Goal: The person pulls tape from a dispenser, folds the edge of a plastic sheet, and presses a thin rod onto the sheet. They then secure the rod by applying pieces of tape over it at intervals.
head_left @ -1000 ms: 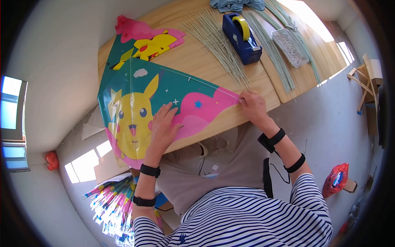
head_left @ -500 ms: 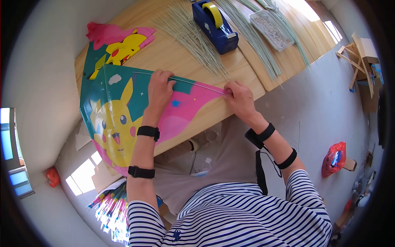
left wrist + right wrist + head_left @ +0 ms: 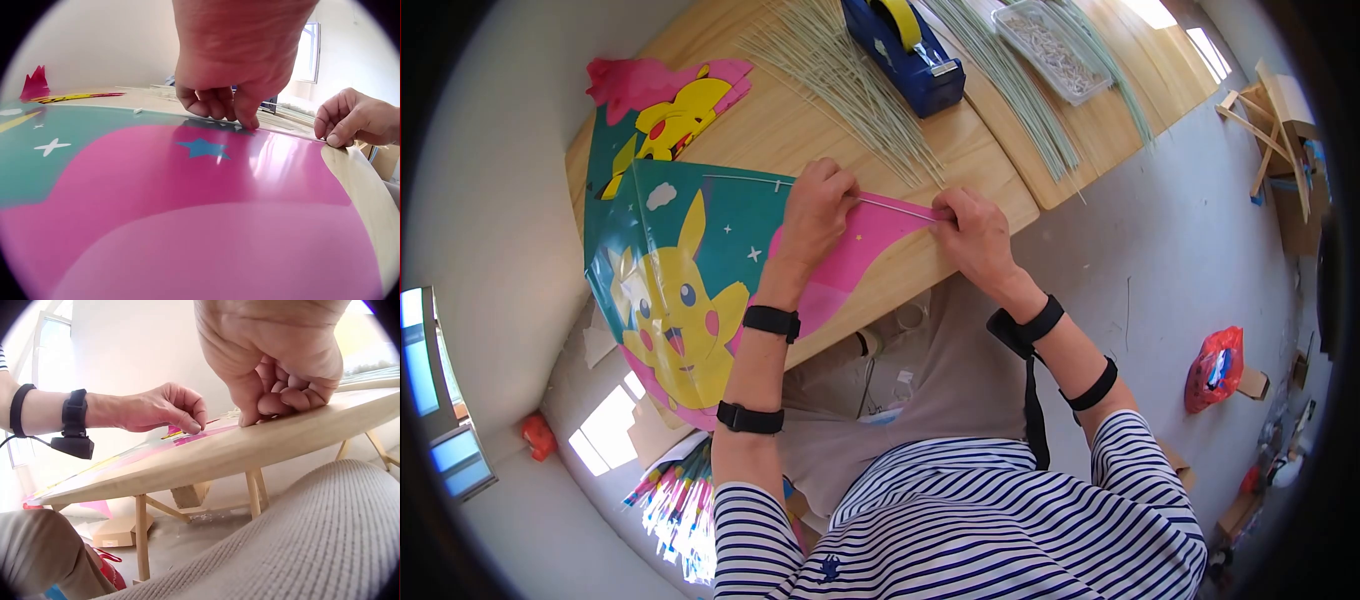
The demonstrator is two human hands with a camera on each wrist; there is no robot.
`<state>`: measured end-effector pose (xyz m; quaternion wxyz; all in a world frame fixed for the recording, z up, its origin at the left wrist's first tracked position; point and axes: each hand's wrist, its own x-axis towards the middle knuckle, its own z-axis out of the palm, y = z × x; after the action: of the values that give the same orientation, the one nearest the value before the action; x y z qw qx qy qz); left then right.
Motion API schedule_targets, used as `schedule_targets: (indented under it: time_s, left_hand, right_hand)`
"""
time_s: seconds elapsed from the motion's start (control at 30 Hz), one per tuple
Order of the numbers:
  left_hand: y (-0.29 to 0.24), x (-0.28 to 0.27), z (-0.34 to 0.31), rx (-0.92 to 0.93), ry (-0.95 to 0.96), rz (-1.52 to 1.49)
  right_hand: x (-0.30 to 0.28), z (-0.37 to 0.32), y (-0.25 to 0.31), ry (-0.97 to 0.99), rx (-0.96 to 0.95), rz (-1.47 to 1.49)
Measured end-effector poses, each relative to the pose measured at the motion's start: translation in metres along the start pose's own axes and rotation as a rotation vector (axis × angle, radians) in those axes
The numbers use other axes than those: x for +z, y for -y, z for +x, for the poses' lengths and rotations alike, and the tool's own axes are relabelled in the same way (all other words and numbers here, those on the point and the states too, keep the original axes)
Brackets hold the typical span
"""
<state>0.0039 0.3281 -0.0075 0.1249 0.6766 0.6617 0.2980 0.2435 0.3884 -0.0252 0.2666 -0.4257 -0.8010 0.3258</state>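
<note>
A kite sail (image 3: 740,225) printed with a yellow cartoon character on green and pink lies over the table's near edge. Along its upper edge runs a thin pale rod (image 3: 890,208), with a small white clip (image 3: 777,184) on it. My left hand (image 3: 815,215), fingers curled, pinches the rod at the sail's edge in the pink part. At the sail's right tip my right hand (image 3: 975,235) pinches the rod's end, thumb against the fingers. In the left wrist view, the left fingertips (image 3: 247,122) press down right at the edge, close to the blue star.
Beyond the sail lie loose thin sticks (image 3: 840,85), a blue tape dispenser (image 3: 910,70) and a clear box (image 3: 1055,50) of small white pieces. Another printed sail (image 3: 670,95) sits at the far left. Below the table hangs a bundle of colourful printed sheets (image 3: 680,505).
My left hand has left the middle of the sail, reached its upper edge, taken hold of the rod and slid right toward the right hand. The right hand stays at the tip.
</note>
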Motion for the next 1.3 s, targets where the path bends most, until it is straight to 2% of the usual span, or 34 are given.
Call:
schedule_targets:
  time_s: [0.4,0.5,0.7,0.87,1.0,1.3]
  left_hand:
    - [0.016,-0.005,0.0,0.082,0.024,0.144]
    - [0.015,-0.007,-0.002,0.106,0.007,0.145]
    - [-0.016,-0.004,-0.043,-0.025,-0.083,0.224]
    - [-0.042,0.004,-0.086,-0.037,-0.084,0.199]
    - [-0.055,0.009,-0.094,-0.087,-0.114,0.121]
    - [-0.054,0.013,-0.095,-0.089,-0.105,0.097]
  right_hand:
    - [-0.001,-0.001,0.003,0.015,0.002,-0.017]
    - [0.0,-0.002,0.006,-0.032,0.004,-0.016]
    - [-0.002,-0.008,0.006,-0.045,-0.245,-0.099]
    - [-0.011,-0.021,0.0,0.032,-0.167,-0.071]
    - [-0.019,-0.036,0.009,0.074,-0.123,-0.078]
    - [-0.01,-0.038,0.006,0.057,-0.219,-0.152]
